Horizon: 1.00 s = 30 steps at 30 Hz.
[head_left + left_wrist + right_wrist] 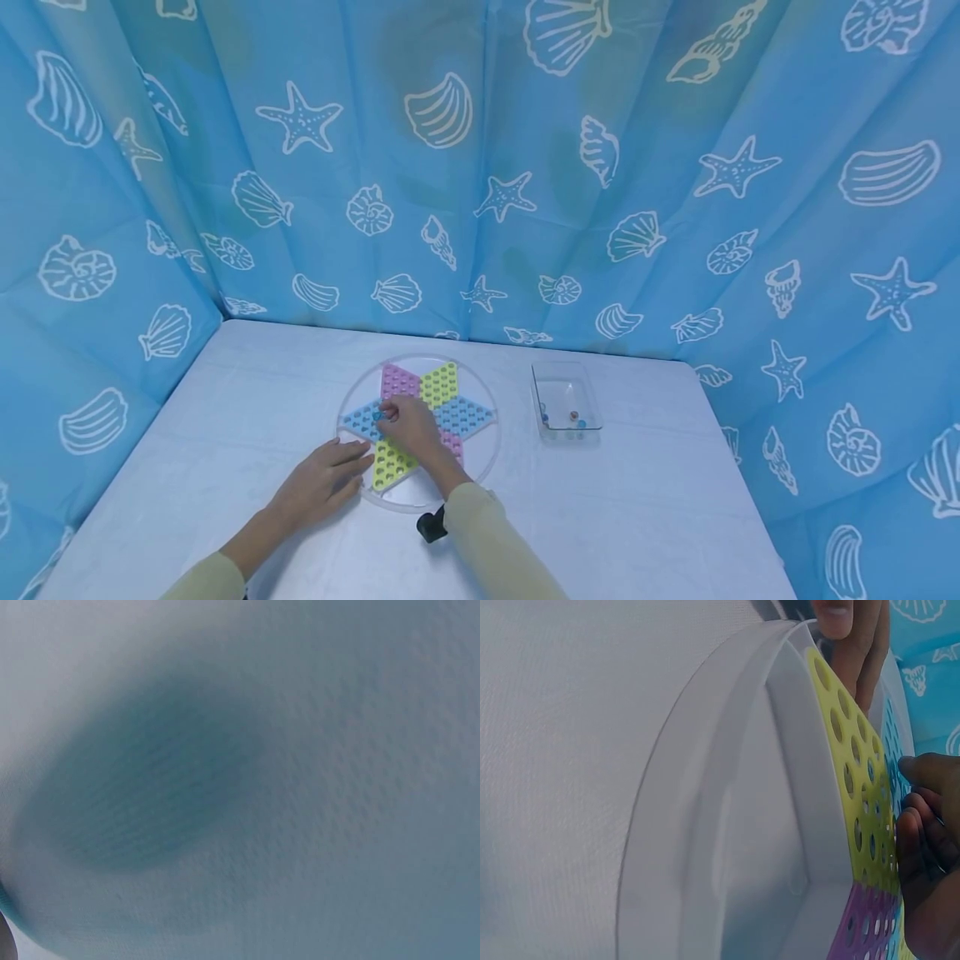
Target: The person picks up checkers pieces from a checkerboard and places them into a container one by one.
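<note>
A round Chinese checkers board point(485, 454) with a star of pink, yellow and blue holed sections lies on the table. My right hand point(411, 425) is over the star's left side, thumb and fingers pinching a small blue marble point(378, 416) at the blue section. In the right wrist view, the right fingers point(926, 772) are curled close to the holes; the marble is not clear there. My left hand point(324, 482) rests at the board's near left rim with relaxed fingers. The left wrist view shows only blurred cloth.
Right of the board stands a clear rectangular container point(567, 400) with several marbles inside. A white cloth covers the table point(622, 517). Blue shell-print curtains point(480, 208) hang behind and at the sides. A black wrist device point(432, 526) shows at my right cuff.
</note>
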### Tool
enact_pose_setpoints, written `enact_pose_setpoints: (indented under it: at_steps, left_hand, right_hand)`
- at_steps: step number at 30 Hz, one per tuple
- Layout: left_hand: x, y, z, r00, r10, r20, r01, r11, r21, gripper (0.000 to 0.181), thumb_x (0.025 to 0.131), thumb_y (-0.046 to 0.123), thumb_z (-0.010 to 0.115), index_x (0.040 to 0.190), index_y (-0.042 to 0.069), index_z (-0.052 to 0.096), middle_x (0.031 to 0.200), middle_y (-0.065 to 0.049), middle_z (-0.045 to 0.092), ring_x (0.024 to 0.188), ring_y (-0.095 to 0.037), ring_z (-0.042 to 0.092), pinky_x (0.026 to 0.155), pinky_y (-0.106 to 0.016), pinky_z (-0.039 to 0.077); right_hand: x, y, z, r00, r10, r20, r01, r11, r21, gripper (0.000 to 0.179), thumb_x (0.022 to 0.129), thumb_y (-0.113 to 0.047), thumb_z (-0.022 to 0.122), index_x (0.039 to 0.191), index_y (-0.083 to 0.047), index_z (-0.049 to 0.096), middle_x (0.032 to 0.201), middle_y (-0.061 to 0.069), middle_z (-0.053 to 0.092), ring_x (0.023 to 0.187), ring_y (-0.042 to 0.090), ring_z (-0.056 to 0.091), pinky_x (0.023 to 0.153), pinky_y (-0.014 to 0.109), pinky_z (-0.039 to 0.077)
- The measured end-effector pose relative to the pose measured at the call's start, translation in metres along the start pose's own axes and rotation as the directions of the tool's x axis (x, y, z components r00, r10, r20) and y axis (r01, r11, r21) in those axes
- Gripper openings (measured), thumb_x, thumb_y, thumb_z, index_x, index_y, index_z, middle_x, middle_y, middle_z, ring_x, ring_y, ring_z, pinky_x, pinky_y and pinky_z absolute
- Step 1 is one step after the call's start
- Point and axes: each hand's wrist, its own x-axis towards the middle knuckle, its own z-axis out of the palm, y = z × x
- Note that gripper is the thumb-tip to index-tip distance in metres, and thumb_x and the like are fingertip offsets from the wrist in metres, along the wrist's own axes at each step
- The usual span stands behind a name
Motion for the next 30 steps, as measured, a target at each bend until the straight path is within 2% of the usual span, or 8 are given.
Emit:
enact_pose_setpoints:
  at_steps: [5, 15, 23, 30]
  left_hand:
    - [0.000, 0.000, 0.000, 1.000, -0.006, 0.004, 0.006, 1.000, -0.012, 0.035, 0.089, 0.022, 0.068, 0.121, 0.008, 0.071, 0.132, -0.010, 0.064, 0.121, -0.029, 0.059, 0.107, -0.053, 0.040]
    - [0.001, 0.002, -0.002, 1.000, -0.009, 0.004, 0.009, 1.000, -0.014, 0.034, 0.090, 0.021, 0.066, 0.121, 0.007, 0.071, 0.131, -0.011, 0.064, 0.120, -0.030, 0.059, 0.107, -0.052, 0.040]
    - [0.002, 0.004, -0.002, 1.000, -0.002, -0.003, 0.002, 1.000, -0.010, 0.034, 0.088, 0.020, 0.069, 0.120, 0.008, 0.072, 0.130, -0.011, 0.065, 0.119, -0.030, 0.060, 0.106, -0.053, 0.041]
    - [0.000, 0.001, -0.001, 0.998, 0.035, -0.048, -0.036, 0.999, -0.019, 0.034, 0.086, 0.018, 0.069, 0.118, 0.006, 0.072, 0.128, -0.012, 0.066, 0.116, -0.032, 0.061, 0.104, -0.053, 0.041]
  right_hand:
    - [0.000, -0.002, 0.001, 1.000, -0.001, -0.004, 0.001, 0.999, -0.043, 0.022, 0.091, -0.023, 0.074, 0.112, -0.017, 0.071, 0.091, -0.010, 0.063, 0.085, 0.004, 0.058, 0.080, 0.022, 0.052]
    - [0.001, -0.001, 0.001, 1.000, -0.015, -0.018, 0.014, 1.000, -0.025, 0.018, 0.091, -0.021, 0.074, 0.109, -0.017, 0.072, 0.088, -0.012, 0.062, 0.082, 0.003, 0.057, 0.078, 0.021, 0.052]
    - [-0.002, 0.005, -0.002, 1.000, -0.005, -0.014, 0.006, 0.998, 0.063, 0.018, 0.093, -0.022, 0.071, 0.110, -0.016, 0.070, 0.090, -0.011, 0.062, 0.083, 0.003, 0.058, 0.078, 0.021, 0.052]
    - [-0.005, 0.011, -0.009, 1.000, -0.003, -0.018, 0.006, 0.986, 0.164, 0.018, 0.093, -0.020, 0.071, 0.110, -0.015, 0.071, 0.092, -0.011, 0.064, 0.085, 0.003, 0.060, 0.079, 0.022, 0.054]
